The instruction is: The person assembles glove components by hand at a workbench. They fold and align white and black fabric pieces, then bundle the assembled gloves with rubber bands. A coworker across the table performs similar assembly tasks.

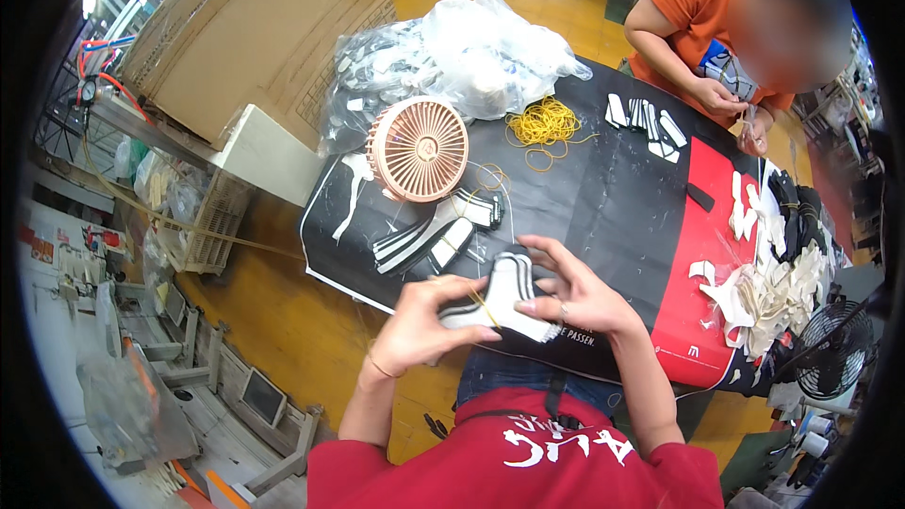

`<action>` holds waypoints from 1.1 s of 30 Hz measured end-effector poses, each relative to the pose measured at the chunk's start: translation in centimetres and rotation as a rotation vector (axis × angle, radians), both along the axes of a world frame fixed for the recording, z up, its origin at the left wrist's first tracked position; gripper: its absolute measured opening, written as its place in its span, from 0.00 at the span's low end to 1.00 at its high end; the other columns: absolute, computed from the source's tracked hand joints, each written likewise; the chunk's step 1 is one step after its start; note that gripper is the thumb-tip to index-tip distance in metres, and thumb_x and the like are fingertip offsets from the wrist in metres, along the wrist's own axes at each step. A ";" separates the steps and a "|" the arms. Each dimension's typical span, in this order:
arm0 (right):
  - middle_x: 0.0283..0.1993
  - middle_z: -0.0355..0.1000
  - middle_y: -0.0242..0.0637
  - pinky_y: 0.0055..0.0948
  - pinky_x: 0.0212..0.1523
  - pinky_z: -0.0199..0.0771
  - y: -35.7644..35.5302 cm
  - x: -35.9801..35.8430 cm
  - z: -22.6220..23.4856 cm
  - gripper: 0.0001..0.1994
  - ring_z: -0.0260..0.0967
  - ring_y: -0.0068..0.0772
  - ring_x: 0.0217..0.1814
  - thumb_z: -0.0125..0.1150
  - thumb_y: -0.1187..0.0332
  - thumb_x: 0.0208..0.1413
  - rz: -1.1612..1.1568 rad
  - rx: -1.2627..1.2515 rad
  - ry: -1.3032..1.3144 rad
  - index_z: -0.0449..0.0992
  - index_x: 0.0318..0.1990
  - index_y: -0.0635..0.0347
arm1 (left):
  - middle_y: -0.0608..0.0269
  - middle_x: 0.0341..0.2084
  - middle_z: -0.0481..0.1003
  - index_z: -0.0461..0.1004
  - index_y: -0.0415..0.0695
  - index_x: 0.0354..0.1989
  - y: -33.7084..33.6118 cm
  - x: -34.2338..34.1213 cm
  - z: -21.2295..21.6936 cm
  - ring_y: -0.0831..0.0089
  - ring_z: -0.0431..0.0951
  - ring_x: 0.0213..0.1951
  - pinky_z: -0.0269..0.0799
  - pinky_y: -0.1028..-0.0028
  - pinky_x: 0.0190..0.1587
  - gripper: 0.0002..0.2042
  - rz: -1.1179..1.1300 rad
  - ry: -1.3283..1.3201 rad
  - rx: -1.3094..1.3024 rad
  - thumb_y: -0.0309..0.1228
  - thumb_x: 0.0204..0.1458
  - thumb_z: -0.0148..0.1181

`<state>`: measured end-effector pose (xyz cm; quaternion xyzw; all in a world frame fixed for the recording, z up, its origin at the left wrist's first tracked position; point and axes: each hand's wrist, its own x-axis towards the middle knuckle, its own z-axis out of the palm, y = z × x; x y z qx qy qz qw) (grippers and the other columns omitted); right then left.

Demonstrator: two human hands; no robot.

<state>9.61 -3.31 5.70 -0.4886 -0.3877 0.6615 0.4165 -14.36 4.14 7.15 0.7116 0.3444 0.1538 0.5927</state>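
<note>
Close to my body, over the table's near edge, a stack of flat white pieces with black edges point(512, 287) is held between my two hands. My left hand point(424, 316) pinches its left end, where a thin yellow rubber band crosses the stack. On the other side, my right hand point(580, 292) curls its fingers around the right edge, thumb on top. Just beyond my left hand lie more white-and-black strips point(415, 243), partly fanned out, and a smaller banded bundle point(452, 243).
A copper-coloured fan point(419, 149) stands beyond the strips, before a clear plastic bag point(471, 47). Yellow rubber bands point(545, 123) lie in a pile. Cream scraps point(778, 297) heap at the right. Across the table, a person in orange point(693, 9) handles a small piece.
</note>
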 end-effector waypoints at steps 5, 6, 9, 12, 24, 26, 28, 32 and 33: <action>0.65 0.62 0.46 0.35 0.61 0.69 4.1 -2.6 -0.6 0.39 0.63 0.35 0.66 0.70 0.72 0.51 0.007 0.262 0.002 0.54 0.70 0.56 | 0.58 0.42 0.73 0.66 0.34 0.53 2.7 -1.7 -1.0 0.73 0.77 0.43 0.77 0.74 0.45 0.35 0.263 -0.139 0.007 0.28 0.38 0.81; 0.64 0.63 0.46 0.38 0.63 0.67 4.3 -2.9 -0.6 0.39 0.62 0.37 0.67 0.71 0.70 0.51 0.048 0.365 -0.120 0.55 0.69 0.57 | 0.58 0.43 0.73 0.65 0.34 0.55 2.9 -2.4 -1.4 0.73 0.76 0.45 0.76 0.73 0.46 0.36 0.207 -0.037 -0.207 0.30 0.39 0.81; 0.58 0.68 0.43 0.37 0.60 0.69 5.0 -3.5 -0.6 0.36 0.69 0.37 0.61 0.71 0.61 0.52 0.188 0.667 -0.254 0.61 0.67 0.57 | 0.63 0.44 0.78 0.73 0.36 0.54 3.5 -4.7 -3.0 0.78 0.75 0.45 0.71 0.72 0.50 0.29 -0.220 0.131 -0.302 0.34 0.45 0.77; 0.51 0.72 0.40 0.37 0.45 0.76 6.8 -2.9 -1.1 0.28 0.76 0.37 0.39 0.71 0.58 0.53 0.140 0.598 -0.218 0.71 0.59 0.57 | 0.63 0.39 0.81 0.76 0.35 0.49 2.9 -7.4 -3.9 0.79 0.76 0.43 0.72 0.74 0.49 0.24 -0.236 -0.049 -0.465 0.33 0.45 0.75; 0.42 0.68 0.39 0.37 0.51 0.63 7.5 -2.8 -3.9 0.16 0.67 0.41 0.50 0.67 0.66 0.43 0.317 0.773 -1.282 0.72 0.40 0.57 | 0.48 0.38 0.81 0.72 0.33 0.50 3.1 -6.1 -0.4 0.62 0.83 0.35 0.76 0.70 0.42 0.25 -0.005 0.225 0.265 0.31 0.44 0.70; 0.41 0.68 0.39 0.38 0.50 0.63 5.5 -0.7 -2.9 0.16 0.67 0.41 0.49 0.68 0.67 0.41 0.307 0.648 -1.270 0.72 0.40 0.58 | 0.48 0.37 0.81 0.71 0.33 0.50 4.1 -4.1 0.6 0.55 0.83 0.35 0.76 0.67 0.41 0.25 -0.004 0.271 0.213 0.32 0.46 0.69; 0.42 0.69 0.39 0.39 0.52 0.64 3.6 1.1 -2.2 0.18 0.67 0.43 0.48 0.68 0.67 0.41 0.248 0.560 -1.261 0.71 0.41 0.59 | 0.46 0.36 0.80 0.70 0.33 0.51 5.6 -1.7 0.5 0.50 0.81 0.37 0.76 0.63 0.42 0.25 -0.015 0.317 0.308 0.34 0.47 0.68; 0.53 0.69 0.43 0.41 0.58 0.63 1.2 3.7 -1.0 0.29 0.66 0.46 0.58 0.73 0.54 0.44 0.153 0.442 -1.295 0.72 0.51 0.59 | 0.40 0.55 0.67 0.69 0.35 0.52 7.3 2.5 -2.2 0.45 0.68 0.55 0.61 0.50 0.58 0.28 -0.069 0.436 0.866 0.37 0.44 0.69; 0.54 0.69 0.43 0.40 0.59 0.63 1.1 4.0 -0.8 0.30 0.65 0.46 0.59 0.73 0.53 0.45 0.128 0.502 -1.246 0.72 0.53 0.59 | 0.40 0.58 0.64 0.69 0.35 0.52 7.1 2.7 -2.9 0.43 0.68 0.56 0.60 0.49 0.59 0.28 -0.064 0.489 0.844 0.37 0.44 0.70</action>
